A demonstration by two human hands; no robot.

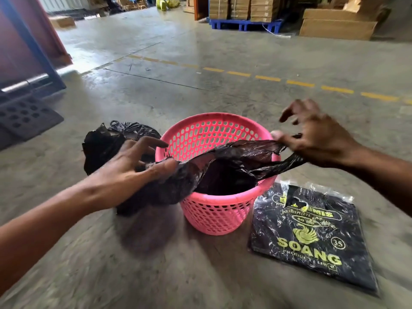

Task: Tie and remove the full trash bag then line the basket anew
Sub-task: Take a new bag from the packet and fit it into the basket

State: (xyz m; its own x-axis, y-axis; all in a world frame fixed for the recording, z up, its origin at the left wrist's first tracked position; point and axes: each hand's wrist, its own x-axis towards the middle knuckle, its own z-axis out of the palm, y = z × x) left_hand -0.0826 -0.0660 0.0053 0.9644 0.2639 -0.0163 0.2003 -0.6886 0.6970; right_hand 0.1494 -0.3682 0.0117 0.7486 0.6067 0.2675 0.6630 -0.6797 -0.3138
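A pink perforated plastic basket (pixel 214 212) stands on the concrete floor. A fresh black bag (pixel 231 161) is stretched across its mouth, its middle sagging inside. My left hand (pixel 133 166) grips the bag's left edge, which hangs outside the rim. My right hand (pixel 312 139) pinches the bag's right edge and handle strip above the right rim. A tied, full black trash bag (pixel 102 141) sits on the floor just left of the basket, behind my left hand.
A flat pack of black bags with yellow print (pixel 312 235) lies on the floor right of the basket. A dark perforated mat (pixel 24 117) and a blue frame lie at far left. Cardboard boxes on a blue pallet (pixel 245 24) stand far behind.
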